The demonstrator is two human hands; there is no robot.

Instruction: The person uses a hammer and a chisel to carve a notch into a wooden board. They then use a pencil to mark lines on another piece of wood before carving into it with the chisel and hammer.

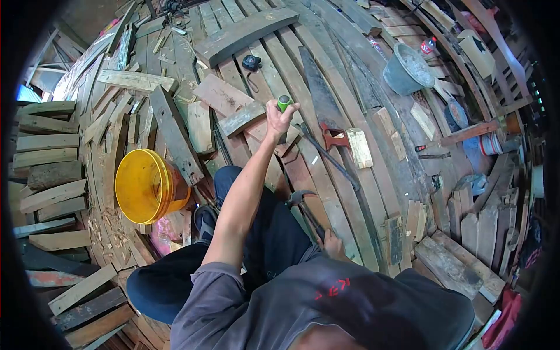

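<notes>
My left hand [281, 119] reaches forward with its fingers wrapped round an upright green-handled tool [284, 103]. Only the top of that handle shows; its lower end is hidden. Just beside this hand lies a short wooden block [242, 119], over other planks. Close to my right thigh, my right hand [335, 245] is closed on the handle of a claw hammer [309, 213], its head pointing away from me. Between and beyond my hands, a dark pry bar [331, 157] lies on the slats. A handsaw [335, 136] with a red handle rests to its right.
A yellow bucket [168, 192] lies tilted at my left. Farther off are a tape measure [251, 62], a thick beam [248, 36], a grey bucket [401, 73] and a red-labelled bottle [429, 45]. Stacked boards [48, 143] line the left side; wood offcuts [448, 265] lie at right.
</notes>
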